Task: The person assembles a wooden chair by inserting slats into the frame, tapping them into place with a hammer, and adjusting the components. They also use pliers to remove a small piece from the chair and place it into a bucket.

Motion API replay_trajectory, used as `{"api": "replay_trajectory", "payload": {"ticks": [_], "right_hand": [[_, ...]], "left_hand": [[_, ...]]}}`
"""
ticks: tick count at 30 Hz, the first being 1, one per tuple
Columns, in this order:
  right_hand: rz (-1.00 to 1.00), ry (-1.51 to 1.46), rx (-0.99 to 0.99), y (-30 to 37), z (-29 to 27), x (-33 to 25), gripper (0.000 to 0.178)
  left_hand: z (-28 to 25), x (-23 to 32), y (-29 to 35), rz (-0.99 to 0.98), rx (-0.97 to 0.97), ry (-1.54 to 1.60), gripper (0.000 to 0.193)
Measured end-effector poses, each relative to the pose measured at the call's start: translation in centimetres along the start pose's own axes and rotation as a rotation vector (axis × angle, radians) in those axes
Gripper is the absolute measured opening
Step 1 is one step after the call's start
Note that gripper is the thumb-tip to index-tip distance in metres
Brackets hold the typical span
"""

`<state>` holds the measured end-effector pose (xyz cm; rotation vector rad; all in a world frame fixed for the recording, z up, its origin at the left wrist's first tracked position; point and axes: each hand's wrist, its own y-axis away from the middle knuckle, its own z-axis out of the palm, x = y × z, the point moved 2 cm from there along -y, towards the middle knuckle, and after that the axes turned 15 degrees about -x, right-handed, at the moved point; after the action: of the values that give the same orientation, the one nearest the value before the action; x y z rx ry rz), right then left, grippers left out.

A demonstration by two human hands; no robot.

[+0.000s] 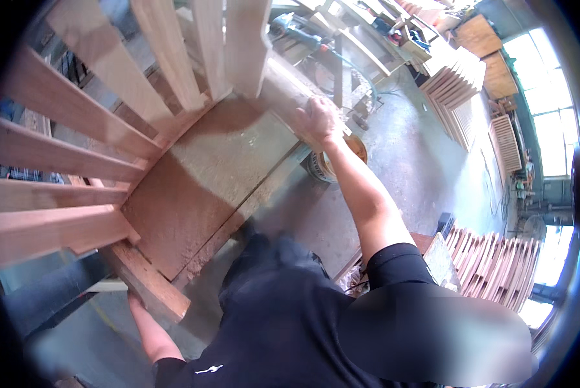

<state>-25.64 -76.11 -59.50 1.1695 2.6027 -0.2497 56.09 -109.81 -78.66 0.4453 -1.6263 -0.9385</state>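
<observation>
A large wooden frame with several slats (pixel 99 119) fans out on the left and far side, looking like a chair back. Its curved lower rail (pixel 173 129) lies over a dusty bench top (pixel 219 161). My right hand (pixel 319 121) is closed round the near end of the pale right-hand wooden bar (pixel 280 81). At the lower left, my left hand (pixel 135 301) reaches up under the left-hand wooden bar (pixel 151 281), which hides its fingers.
Beneath my right forearm a round tub (pixel 322 167) stands beside the bench. A power tool with a blue body (pixel 296 31) lies beyond the frame. Stacked wooden frames (pixel 455 90) and a row of slatted pieces (pixel 497 265) stand on the right. A dark thick pipe (pixel 54 288) runs at lower left.
</observation>
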Motion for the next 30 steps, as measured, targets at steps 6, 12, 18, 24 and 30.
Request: {"api": "replay_trajectory", "payload": {"ticks": [6,12,18,24,30], "right_hand": [[-0.023,-0.044,0.046,0.5,-0.2,0.5,0.031],[0.007,-0.056,-0.082,0.6,-0.4,0.4,0.036],[-0.042,-0.048,-0.091,0.7,-1.6,0.0,0.036],[-0.184,-0.270,0.042,2.7,0.5,3.0,0.043],[-0.389,-0.478,-0.023,17.7,0.6,4.6,0.041]], "left_hand": [[2.3,0.6,0.0,-0.028,-0.021,0.022,0.047],[3.3,0.7,0.1,-0.020,-0.026,0.051,0.048],[4.8,-0.4,1.1,0.041,-0.042,0.115,0.048],[3.8,2.3,6.4,0.366,0.436,-0.003,0.050],[17.4,7.9,16.6,0.826,0.674,-0.313,0.044]]}}
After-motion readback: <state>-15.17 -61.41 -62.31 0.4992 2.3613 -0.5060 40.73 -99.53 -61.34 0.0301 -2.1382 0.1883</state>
